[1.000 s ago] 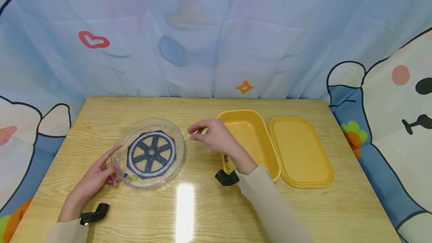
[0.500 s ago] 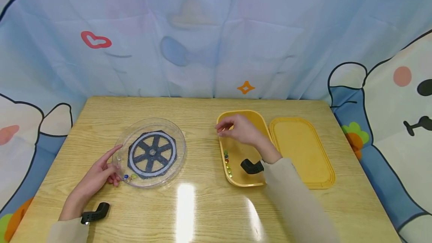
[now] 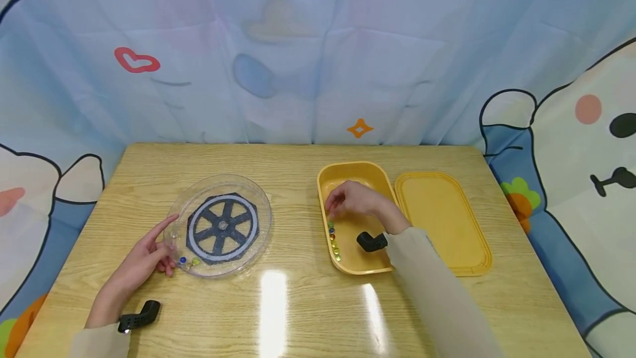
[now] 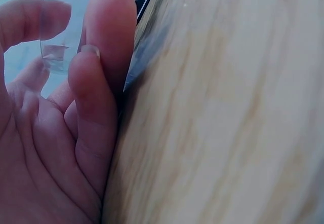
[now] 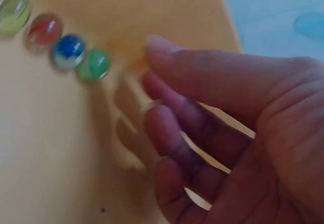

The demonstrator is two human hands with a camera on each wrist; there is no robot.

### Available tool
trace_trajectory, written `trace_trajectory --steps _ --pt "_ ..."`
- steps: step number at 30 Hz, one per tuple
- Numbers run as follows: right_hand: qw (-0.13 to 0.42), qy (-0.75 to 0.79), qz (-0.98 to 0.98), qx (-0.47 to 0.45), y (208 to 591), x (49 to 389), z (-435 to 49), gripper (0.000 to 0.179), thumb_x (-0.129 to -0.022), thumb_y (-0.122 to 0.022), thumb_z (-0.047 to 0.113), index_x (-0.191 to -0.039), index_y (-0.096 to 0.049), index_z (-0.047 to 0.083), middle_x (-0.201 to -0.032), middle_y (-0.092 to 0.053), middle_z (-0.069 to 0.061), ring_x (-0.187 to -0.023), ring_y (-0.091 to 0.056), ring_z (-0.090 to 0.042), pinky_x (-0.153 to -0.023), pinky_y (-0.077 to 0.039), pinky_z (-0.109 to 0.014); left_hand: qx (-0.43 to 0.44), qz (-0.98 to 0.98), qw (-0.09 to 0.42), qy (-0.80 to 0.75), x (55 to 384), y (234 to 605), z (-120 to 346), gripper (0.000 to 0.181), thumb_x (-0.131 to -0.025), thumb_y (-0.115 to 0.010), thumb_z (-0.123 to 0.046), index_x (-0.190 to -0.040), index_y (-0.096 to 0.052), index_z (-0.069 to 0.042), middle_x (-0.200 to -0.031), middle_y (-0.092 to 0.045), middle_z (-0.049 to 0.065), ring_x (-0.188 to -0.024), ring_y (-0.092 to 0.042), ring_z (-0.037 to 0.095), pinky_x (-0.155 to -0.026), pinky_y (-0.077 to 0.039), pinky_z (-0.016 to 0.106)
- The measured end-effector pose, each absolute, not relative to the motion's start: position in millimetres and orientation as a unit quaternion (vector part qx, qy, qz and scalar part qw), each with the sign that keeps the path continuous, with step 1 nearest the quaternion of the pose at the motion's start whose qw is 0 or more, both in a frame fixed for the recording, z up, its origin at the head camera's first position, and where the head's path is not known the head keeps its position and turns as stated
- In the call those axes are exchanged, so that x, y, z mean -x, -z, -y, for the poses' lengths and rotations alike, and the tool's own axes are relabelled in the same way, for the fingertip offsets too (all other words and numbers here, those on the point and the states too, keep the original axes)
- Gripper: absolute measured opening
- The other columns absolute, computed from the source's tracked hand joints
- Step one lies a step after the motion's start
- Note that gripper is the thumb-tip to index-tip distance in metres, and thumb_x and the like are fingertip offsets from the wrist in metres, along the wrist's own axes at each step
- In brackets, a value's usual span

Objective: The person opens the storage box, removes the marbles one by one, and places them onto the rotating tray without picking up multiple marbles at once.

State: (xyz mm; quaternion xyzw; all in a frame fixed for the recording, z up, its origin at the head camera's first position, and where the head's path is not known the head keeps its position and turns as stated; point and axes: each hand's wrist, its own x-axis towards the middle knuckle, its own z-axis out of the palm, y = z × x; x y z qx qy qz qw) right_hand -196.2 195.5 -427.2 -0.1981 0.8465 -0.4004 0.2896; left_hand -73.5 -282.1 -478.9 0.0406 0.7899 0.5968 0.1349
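In the head view my left hand holds the side of a clear round dish, index finger stretched along its rim. The left wrist view shows its clear wall between the fingers. A blue marble and a yellow-green marble lie in the dish, near that hand. My right hand is inside a yellow tub, fingers bent downward. Beside its fingertips, a row of marbles follows the tub wall: green, blue, red and yellow. No marble shows between thumb and fingers.
A dark spoked wheel shape shows at the dish's middle. Right of the tub lies a flat yellow lid, partly behind the right sleeve. The wooden table ends at a patterned curtain.
My right hand has moved right, from beside the dish to over the tub, then lowered into it near the marble row. The left hand has stayed at the dish.
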Motion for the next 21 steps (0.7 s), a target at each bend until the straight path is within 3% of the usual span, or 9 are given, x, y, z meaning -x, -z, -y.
trace_trajectory --steps 6,13,21 --pt "0.322 0.371 -0.847 0.203 436.6 198.5 -198.0 0.015 -0.080 -0.080 0.002 -0.095 -0.076 0.002 -0.082 -0.070 0.002 -0.074 -0.062 -0.011 -0.072 -0.050 -0.027 -0.043 -0.789 0.133 -0.599 73.3 479.7 282.8 0.062 -0.103 -0.046 -0.004 -0.159 -0.019 -0.008 -0.068 -0.063 0.012 -0.054 -0.062 0.020 -0.054 -0.055 0.033" --pt "0.324 0.343 -0.858 0.205 436.8 197.7 -196.4 0.015 -0.079 -0.081 0.004 -0.093 -0.077 0.005 -0.080 -0.069 0.001 -0.069 -0.058 -0.011 -0.066 -0.047 -0.026 -0.037 -0.786 0.137 -0.601 72.6 479.7 282.9 0.062 -0.103 -0.046 -0.004 -0.159 -0.019 -0.009 -0.069 -0.063 0.012 -0.055 -0.062 0.020 -0.055 -0.056 0.034" --pt "0.313 0.327 -0.869 0.201 434.8 195.7 -193.9 0.008 -0.080 -0.081 0.004 -0.088 -0.079 0.007 -0.084 -0.070 0.002 -0.073 -0.060 -0.010 -0.069 -0.049 -0.026 -0.032 -0.791 0.136 -0.595 72.3 479.6 282.4 0.063 -0.103 -0.046 -0.004 -0.159 -0.019 -0.010 -0.068 -0.063 0.012 -0.054 -0.062 0.020 -0.055 -0.056 0.033"
